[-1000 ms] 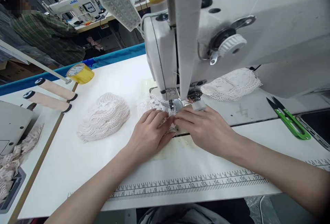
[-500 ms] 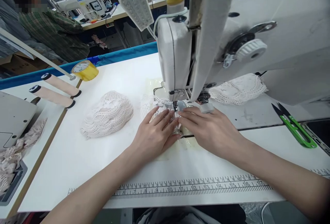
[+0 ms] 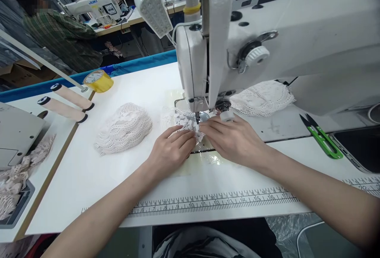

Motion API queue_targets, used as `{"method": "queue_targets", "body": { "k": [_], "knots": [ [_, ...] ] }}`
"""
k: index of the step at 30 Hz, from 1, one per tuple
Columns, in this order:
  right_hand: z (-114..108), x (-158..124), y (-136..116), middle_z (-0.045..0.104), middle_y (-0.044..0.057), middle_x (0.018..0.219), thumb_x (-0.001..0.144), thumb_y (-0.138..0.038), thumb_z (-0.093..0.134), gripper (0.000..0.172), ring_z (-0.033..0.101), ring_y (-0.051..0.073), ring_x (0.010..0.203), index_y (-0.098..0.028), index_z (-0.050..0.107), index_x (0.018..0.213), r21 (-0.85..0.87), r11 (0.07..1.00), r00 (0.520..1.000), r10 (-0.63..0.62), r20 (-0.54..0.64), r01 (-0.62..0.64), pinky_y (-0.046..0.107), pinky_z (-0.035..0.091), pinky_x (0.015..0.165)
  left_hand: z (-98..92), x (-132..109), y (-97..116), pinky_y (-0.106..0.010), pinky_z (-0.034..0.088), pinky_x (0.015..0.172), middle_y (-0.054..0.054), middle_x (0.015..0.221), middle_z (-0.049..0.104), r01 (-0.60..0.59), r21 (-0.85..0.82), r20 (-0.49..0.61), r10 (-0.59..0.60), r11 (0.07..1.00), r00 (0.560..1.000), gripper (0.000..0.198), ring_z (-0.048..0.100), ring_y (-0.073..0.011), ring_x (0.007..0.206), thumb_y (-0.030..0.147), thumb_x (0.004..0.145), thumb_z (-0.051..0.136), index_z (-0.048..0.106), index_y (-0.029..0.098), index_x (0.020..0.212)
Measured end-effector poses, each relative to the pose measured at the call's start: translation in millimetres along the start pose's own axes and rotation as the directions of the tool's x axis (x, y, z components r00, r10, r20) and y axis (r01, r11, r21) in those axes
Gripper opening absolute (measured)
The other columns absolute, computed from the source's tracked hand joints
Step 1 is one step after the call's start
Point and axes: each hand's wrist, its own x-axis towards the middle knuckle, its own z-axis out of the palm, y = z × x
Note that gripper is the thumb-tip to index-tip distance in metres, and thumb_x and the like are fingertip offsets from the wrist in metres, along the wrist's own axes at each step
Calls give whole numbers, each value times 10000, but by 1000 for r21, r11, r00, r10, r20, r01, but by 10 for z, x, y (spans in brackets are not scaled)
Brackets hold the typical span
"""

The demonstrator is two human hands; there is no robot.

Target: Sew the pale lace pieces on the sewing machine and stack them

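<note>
White lace trim (image 3: 186, 122) lies under the needle and presser foot (image 3: 197, 118) of a white sewing machine (image 3: 190, 64). My left hand (image 3: 172, 147) is closed on the lace just left of the needle, its fingers bent and drawn together. On the other side, my right hand (image 3: 234, 137) pinches the lace close to the presser foot, with its fingertips partly hidden under the machine head. A heaped bundle of white lace (image 3: 124, 127) rests on the table to the left. More white lace (image 3: 263, 97) lies behind the machine head on the right.
Green-handled thread snips (image 3: 325, 141) lie beside a phone (image 3: 360, 149) at right. Yellow tape (image 3: 98, 80) and two thread cones (image 3: 62, 109) stand at left. A printed ruler (image 3: 208, 202) runs along the front edge. A person (image 3: 59, 36) sits at another machine behind.
The view has shifted, so the machine and snips appear farther left. My left fingers, spread flatter before, are now bent and drawn together on the lace. My right hand stays by the needle.
</note>
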Motion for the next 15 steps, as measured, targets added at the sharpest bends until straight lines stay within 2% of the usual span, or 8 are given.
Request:
{"method": "queue_targets", "body": {
  "k": [4,6,8,10,12,15],
  "knots": [
    [38,17,5,721,-5,835,862,-58,528,174,609,139,764,-163,663,893,28,999,999,-22,-37,23,296,336,650,-5,31,35,-347,520,953,-19,954,749,71,-46,-18,-72,996,997,125,706,-129,842,115,923,530,626,169,982],
    [56,22,16,699,-19,736,863,-53,537,184,587,124,698,-173,662,800,18,1000,997,-15,-70,17,287,312,615,-31,56,47,-346,533,912,-29,956,741,135,-86,6,-135,987,991,116,697,-145,841,163,916,555,615,167,1014],
    [75,25,32,665,-27,651,877,-74,542,206,553,112,628,-182,661,748,20,1000,994,22,-105,-20,275,301,588,-58,99,43,-358,554,827,-67,1020,716,225,-130,90,-214,966,973,261,680,-194,903,266,886,615,590,149,1118],
    [99,28,50,630,-32,588,909,-135,538,220,520,105,572,-194,677,750,38,995,984,97,-147,-92,262,294,560,-66,167,18,-369,556,763,-96,1095,677,314,-157,215,-278,936,936,415,653,-236,957,343,845,663,567,144,1196],
    [129,30,63,602,-34,550,941,-217,521,245,490,102,528,-211,702,776,54,984,967,175,-186,-168,254,273,521,-40,253,-19,-363,547,738,-84,1099,658,391,-162,303,-331,906,893,353,639,-236,943,307,835,667,605,170,1155],
    [165,37,72,581,-25,532,958,-293,498,295,451,97,481,-220,730,791,59,966,945,258,-201,-251,253,237,481,48,379,-66,-368,520,721,-51,1007,666,468,-114,313,-416,876,854,168,631,-231,891,243,823,659,674,197,984]
  ]
}}
